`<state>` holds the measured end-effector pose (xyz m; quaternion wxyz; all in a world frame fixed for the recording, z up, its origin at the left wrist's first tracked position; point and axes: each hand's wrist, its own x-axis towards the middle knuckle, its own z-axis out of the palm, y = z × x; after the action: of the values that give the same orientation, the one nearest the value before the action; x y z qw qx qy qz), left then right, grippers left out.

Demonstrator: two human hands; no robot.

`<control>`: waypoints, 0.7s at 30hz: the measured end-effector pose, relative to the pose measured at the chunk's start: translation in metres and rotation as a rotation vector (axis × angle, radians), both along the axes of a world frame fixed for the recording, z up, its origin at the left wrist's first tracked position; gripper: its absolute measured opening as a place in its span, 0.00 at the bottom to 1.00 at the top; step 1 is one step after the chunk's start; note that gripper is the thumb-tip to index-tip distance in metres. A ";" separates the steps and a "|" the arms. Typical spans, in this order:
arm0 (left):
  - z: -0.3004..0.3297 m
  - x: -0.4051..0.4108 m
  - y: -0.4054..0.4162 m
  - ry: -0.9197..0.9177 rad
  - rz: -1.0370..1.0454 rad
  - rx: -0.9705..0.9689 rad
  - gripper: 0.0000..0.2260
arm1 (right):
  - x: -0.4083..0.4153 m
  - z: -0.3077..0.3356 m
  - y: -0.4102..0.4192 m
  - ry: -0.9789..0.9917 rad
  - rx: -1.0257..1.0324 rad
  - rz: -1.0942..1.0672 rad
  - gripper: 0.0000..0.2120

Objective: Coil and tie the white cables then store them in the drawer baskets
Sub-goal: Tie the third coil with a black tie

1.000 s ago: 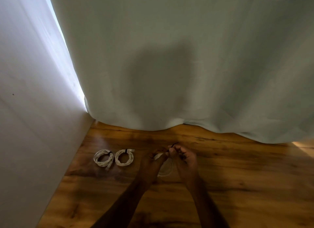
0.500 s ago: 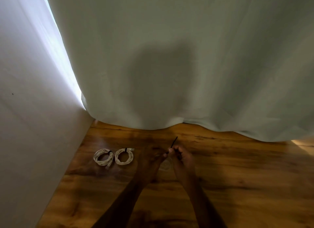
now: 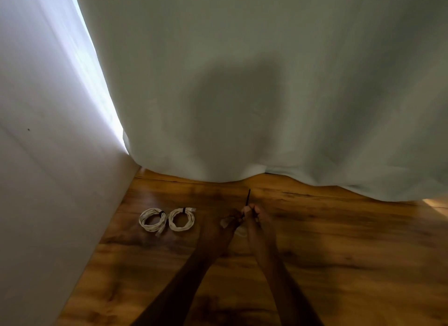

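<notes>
Two coiled white cables lie side by side on the wooden surface, each bound by a black tie: one coil point(image 3: 152, 220) further left, the other coil point(image 3: 181, 219) beside it. To their right, my left hand point(image 3: 218, 231) grips a third white cable point(image 3: 226, 222), mostly hidden between my hands. My right hand point(image 3: 257, 222) pinches a thin black tie point(image 3: 247, 198) whose free end sticks up and away from me. Both hands meet over the cable.
A pale curtain point(image 3: 266, 95) hangs over the far edge of the wooden surface point(image 3: 339, 253). A white wall point(image 3: 48, 180) borders the left side, close to the coils. No drawer or basket is in view.
The black tie's free end has come out longer and now points upward. My hands have closed in over the coil, which is less visible than before.
</notes>
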<state>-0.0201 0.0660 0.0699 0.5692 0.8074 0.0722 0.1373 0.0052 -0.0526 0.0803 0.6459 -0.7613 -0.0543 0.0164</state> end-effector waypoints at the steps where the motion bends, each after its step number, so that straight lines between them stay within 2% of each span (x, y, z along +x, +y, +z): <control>1: -0.001 0.000 0.000 -0.009 -0.004 0.024 0.06 | -0.001 0.001 0.000 -0.009 0.017 -0.010 0.10; 2: 0.001 0.000 -0.001 -0.022 -0.021 0.048 0.04 | -0.001 0.001 -0.001 -0.017 0.032 -0.019 0.10; 5: 0.003 0.002 -0.002 -0.104 -0.062 0.187 0.09 | -0.002 0.002 -0.002 -0.045 0.037 -0.014 0.10; 7: 0.003 0.001 -0.003 -0.165 -0.065 0.243 0.08 | -0.002 0.001 -0.002 -0.053 0.027 0.000 0.10; 13: -0.006 -0.004 -0.002 -0.237 -0.029 0.217 0.08 | -0.005 -0.001 0.001 -0.073 -0.004 -0.001 0.10; 18: -0.008 -0.008 -0.003 -0.216 0.032 0.253 0.07 | -0.008 -0.002 0.002 -0.054 -0.021 0.020 0.14; 21: -0.008 -0.009 -0.003 -0.199 0.029 0.261 0.08 | -0.007 -0.005 0.001 -0.045 -0.039 0.035 0.12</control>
<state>-0.0293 0.0633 0.0622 0.4616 0.8559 0.0089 0.2331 -0.0019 -0.0512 0.0750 0.6291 -0.7729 -0.0820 0.0114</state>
